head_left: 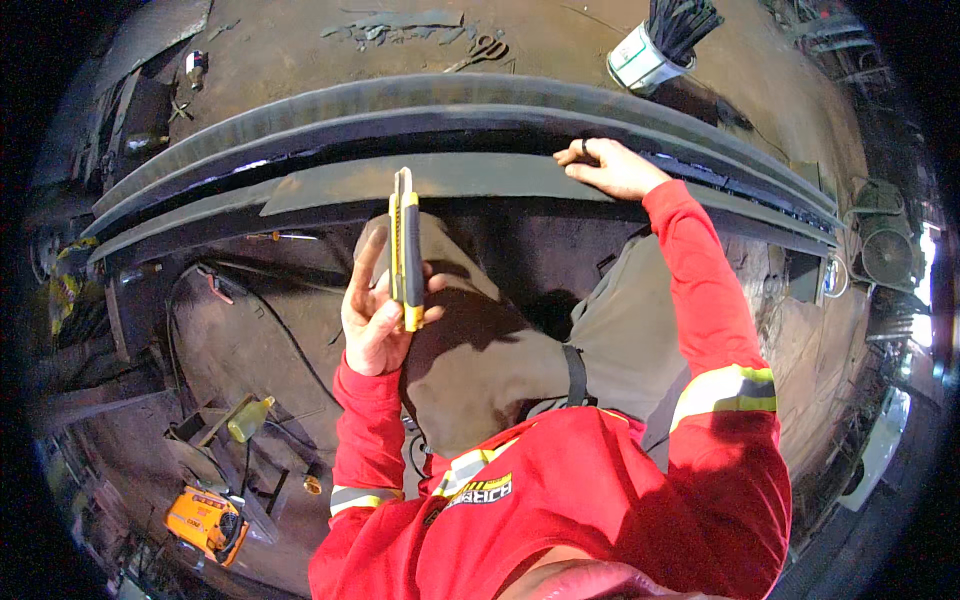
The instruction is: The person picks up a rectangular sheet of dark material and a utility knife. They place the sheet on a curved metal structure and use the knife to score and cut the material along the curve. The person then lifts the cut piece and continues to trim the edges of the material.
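My left hand is closed around a yellow and dark-grey snap-off utility knife, held upright above my left thigh with its tip pointing away from me. Across my front runs a long steel beam with raised edges. A flat dark-grey strip lies along its near side. Toward the right, my right hand lies over the strip and beam with its fingers stretched out, and a dark ring shows on one finger. I cannot see anything held in it.
Beyond the beam are scissors, torn dark scraps and a white bucket of dark strips. At lower left sit an orange machine and a yellowish bottle. A black cable crosses the floor at my left.
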Demonstrator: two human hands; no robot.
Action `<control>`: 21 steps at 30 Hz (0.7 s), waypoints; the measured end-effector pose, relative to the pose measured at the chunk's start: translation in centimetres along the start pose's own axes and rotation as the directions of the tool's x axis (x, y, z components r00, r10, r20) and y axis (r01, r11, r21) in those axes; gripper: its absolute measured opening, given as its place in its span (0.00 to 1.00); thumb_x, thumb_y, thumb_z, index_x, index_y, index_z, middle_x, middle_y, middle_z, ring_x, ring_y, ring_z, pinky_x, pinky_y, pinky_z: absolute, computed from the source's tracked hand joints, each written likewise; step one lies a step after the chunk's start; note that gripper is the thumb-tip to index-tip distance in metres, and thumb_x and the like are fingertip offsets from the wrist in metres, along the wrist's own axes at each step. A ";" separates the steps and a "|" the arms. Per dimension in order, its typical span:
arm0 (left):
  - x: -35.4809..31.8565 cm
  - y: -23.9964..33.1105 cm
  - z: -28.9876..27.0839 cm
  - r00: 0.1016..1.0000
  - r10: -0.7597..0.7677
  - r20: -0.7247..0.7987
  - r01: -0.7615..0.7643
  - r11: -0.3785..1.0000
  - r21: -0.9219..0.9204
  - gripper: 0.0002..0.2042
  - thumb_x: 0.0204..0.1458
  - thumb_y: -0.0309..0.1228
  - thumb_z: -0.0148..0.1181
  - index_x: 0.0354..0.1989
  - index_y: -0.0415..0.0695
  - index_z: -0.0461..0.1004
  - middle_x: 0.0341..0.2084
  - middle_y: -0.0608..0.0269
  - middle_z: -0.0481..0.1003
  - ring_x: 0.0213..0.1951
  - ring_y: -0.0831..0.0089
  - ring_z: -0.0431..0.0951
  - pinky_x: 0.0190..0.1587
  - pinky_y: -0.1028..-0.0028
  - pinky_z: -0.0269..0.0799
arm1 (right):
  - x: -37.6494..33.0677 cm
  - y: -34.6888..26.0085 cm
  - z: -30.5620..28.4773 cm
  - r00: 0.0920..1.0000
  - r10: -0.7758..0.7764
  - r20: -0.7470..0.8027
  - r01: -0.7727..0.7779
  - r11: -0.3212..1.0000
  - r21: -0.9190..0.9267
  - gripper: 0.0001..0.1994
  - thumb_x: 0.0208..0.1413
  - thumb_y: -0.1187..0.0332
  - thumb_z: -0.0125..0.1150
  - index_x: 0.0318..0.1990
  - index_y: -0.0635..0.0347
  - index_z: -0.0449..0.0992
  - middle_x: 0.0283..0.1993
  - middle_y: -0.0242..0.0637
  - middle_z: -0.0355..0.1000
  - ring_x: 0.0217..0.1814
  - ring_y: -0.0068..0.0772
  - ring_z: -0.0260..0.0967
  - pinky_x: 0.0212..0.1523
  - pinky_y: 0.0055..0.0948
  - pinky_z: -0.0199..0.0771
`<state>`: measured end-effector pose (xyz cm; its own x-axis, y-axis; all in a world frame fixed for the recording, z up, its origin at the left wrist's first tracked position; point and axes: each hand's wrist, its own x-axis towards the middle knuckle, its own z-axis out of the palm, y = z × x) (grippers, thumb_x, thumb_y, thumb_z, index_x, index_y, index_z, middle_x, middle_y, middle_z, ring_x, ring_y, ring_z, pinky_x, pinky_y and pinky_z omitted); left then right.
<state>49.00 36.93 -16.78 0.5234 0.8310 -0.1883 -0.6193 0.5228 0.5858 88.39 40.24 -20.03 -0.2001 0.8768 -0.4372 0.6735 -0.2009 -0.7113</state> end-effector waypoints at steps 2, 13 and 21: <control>0.0 -1.1 -0.2 0.996 0.089 -0.007 -0.089 0.996 0.002 0.40 0.52 0.26 0.62 0.70 0.43 0.43 0.50 0.43 0.70 0.45 0.57 0.78 0.35 0.68 0.83 | 0.0 -0.9 -0.3 0.999 -0.005 0.053 0.005 1.000 -0.010 0.17 0.59 0.64 0.55 0.51 0.66 0.74 0.54 0.44 0.73 0.57 0.36 0.69 0.61 0.33 0.64; 0.2 -5.7 2.0 0.909 0.366 -0.199 -0.334 0.926 0.176 0.23 0.56 0.33 0.60 0.60 0.46 0.67 0.38 0.48 0.74 0.27 0.69 0.71 0.23 0.77 0.68 | -0.6 0.9 -0.7 0.973 -0.229 0.024 0.230 0.970 -0.083 0.19 0.60 0.59 0.51 0.53 0.62 0.74 0.53 0.47 0.73 0.58 0.45 0.68 0.61 0.38 0.64; 2.4 -5.5 4.1 0.939 0.270 -0.211 -0.267 0.963 0.047 0.18 0.61 0.39 0.53 0.57 0.48 0.66 0.26 0.62 0.67 0.22 0.77 0.64 0.21 0.79 0.61 | -0.8 2.3 -0.8 0.955 -0.289 0.061 0.294 0.951 -0.099 0.19 0.62 0.64 0.49 0.57 0.64 0.70 0.58 0.46 0.68 0.62 0.43 0.63 0.64 0.36 0.60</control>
<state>56.04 35.31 -17.26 0.2008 0.9621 -0.1848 -0.7084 0.2729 0.6509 90.67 39.36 -20.88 -0.4294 0.8690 -0.2459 0.6517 0.1097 -0.7505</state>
